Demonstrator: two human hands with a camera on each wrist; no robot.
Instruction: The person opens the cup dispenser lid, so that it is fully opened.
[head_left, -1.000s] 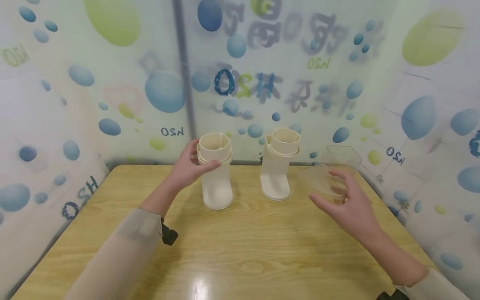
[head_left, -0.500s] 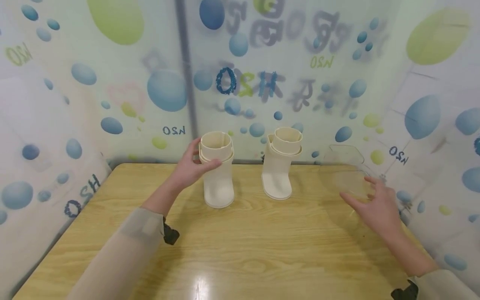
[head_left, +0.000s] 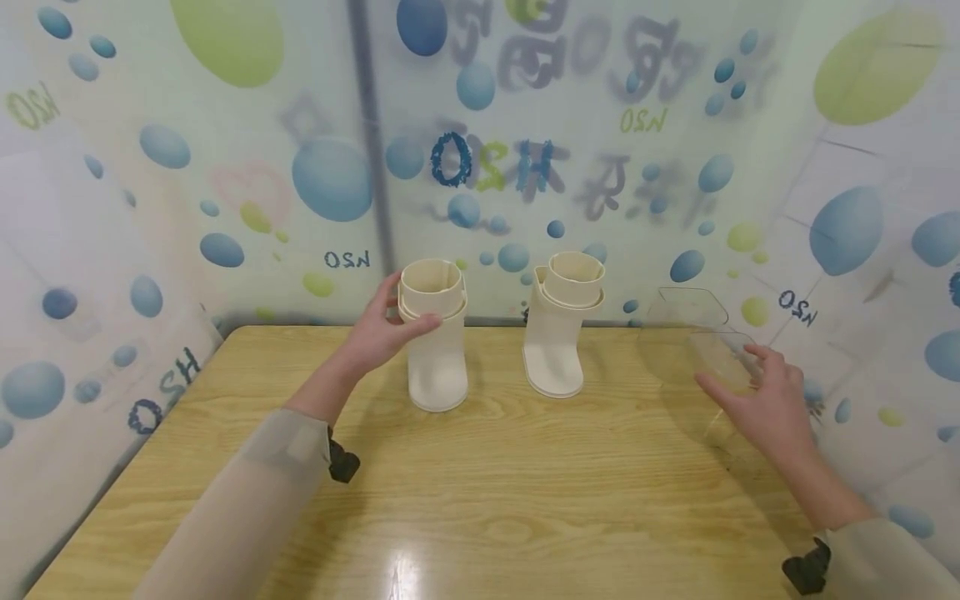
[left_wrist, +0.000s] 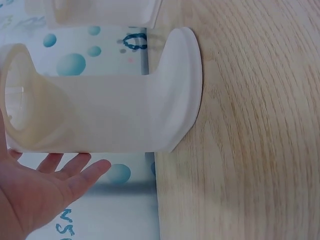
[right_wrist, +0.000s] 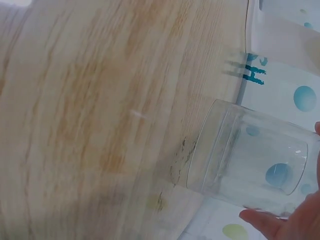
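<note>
My left hand (head_left: 375,337) grips the upper part of a cream plastic stand (head_left: 437,367) with a round open collar on top and a rounded foot on the table. In the left wrist view the fingers (left_wrist: 75,182) lie along the side of the stand (left_wrist: 105,112). A matching stand (head_left: 553,358) stands upright to its right, untouched. At the right side my right hand (head_left: 772,404) holds a clear container (right_wrist: 260,155) between thumb and fingers. Its wide end is at or just over the tabletop; I cannot tell which. Another clear container (head_left: 660,333) is close behind it.
The wood-grain table (head_left: 480,517) ends at a back curtain (head_left: 480,237) printed with blue and green drops. Similar curtains close off the left and right sides. Both stands are near the back edge.
My right hand has carried the clear container to the right, beside the other one, and then slightly further right. My left hand stays on its stand.
</note>
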